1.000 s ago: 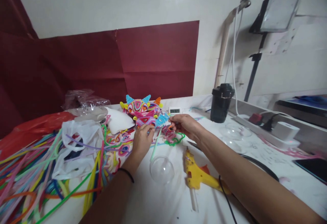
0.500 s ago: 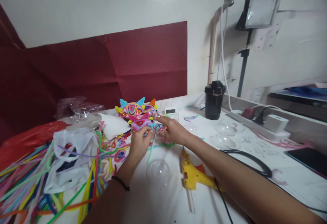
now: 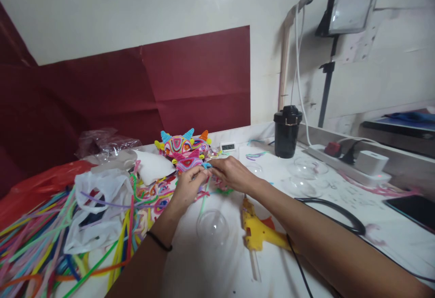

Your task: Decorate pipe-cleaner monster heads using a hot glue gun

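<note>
My left hand [image 3: 189, 188] and my right hand [image 3: 235, 173] meet over the table, fingertips pinched close together. Between them shows a small light-blue piece of pipe cleaner [image 3: 206, 165], gripped from both sides; its full shape is hidden by my fingers. Just behind stand colourful animal heads made of pipe cleaner [image 3: 176, 144], with blue and orange horns and orange eyes. A pale green pipe cleaner [image 3: 203, 202] lies below my hands. A clear plastic dome [image 3: 213, 227] rests nearer to me, left of a yellow glue gun [image 3: 254, 230] under my right forearm.
Loose pipe cleaners [image 3: 37, 239] and a white plastic bag [image 3: 97, 234] cover the left side. On the right are a black cup [image 3: 287, 134], more clear domes [image 3: 302, 184], a power strip [image 3: 346, 164] and a phone [image 3: 413, 212]. A small digital display [image 3: 228, 147] sits behind.
My hands have drawn together at the light-blue piece, the right fingers now pinching close to the left fingertips. The view has shifted slightly.
</note>
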The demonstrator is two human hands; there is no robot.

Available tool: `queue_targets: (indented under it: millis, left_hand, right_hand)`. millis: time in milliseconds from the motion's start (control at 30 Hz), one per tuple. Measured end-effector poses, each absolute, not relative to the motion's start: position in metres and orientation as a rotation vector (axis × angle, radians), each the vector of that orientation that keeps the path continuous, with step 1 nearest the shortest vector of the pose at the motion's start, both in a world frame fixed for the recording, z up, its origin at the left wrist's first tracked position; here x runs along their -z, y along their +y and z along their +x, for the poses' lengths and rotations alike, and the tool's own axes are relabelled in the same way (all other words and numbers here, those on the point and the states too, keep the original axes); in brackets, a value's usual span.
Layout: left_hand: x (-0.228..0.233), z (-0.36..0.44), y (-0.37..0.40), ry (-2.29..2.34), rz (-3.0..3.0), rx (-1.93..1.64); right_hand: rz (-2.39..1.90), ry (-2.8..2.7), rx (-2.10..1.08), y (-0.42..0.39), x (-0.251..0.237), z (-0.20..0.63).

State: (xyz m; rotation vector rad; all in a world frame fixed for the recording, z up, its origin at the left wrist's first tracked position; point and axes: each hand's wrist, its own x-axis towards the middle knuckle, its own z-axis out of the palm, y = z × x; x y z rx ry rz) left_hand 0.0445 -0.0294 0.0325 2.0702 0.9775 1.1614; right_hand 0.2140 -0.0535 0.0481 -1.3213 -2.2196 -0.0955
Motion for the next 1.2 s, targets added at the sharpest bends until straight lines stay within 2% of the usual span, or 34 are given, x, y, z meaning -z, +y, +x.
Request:
queue_targets:
  millis: [600,1033,1200]
  left_hand:
    - [-0.039,0.028,-0.021,1.246,2.229,-1.336]
    - [-0.033,0.028,-0.009,1.140,1.853,-1.491]
    - [-0.030,0.028,-0.008,1.080,1.852,-1.416]
  right_hand:
    - [-1.653,-2.109,0.256,-0.050,-0.054,0.229]
    - [-1.685,-2.218,0.347,-0.054,-0.061,0.227]
    - [-1.687,-2.199,0.362,-0.056,-0.065,0.229]
